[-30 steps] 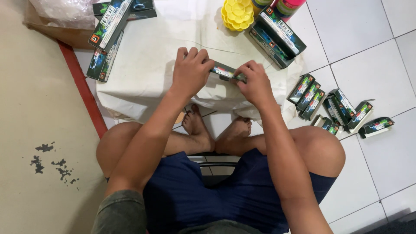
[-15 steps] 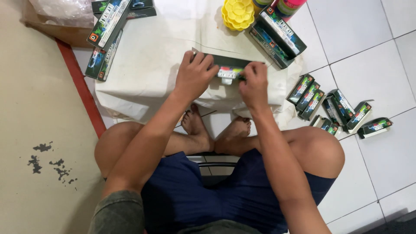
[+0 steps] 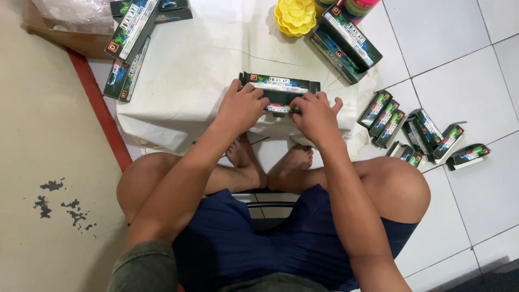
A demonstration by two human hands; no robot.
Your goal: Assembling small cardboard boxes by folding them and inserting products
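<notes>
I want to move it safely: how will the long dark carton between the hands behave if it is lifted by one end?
The long dark carton looks like thin cardboard, so probably light and slightly bendable. Its flat sides suggest it will slide, not roll. Both the left hand and right hand rest on it.

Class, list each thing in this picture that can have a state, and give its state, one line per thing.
Long box: flat on the white cloth, held at its near side by both hands.
Left hand: grip on the box.
Right hand: grip on the box.
Small boxes: loose on the tiles, some flaps open.
Yellow tray: flat.
</notes>
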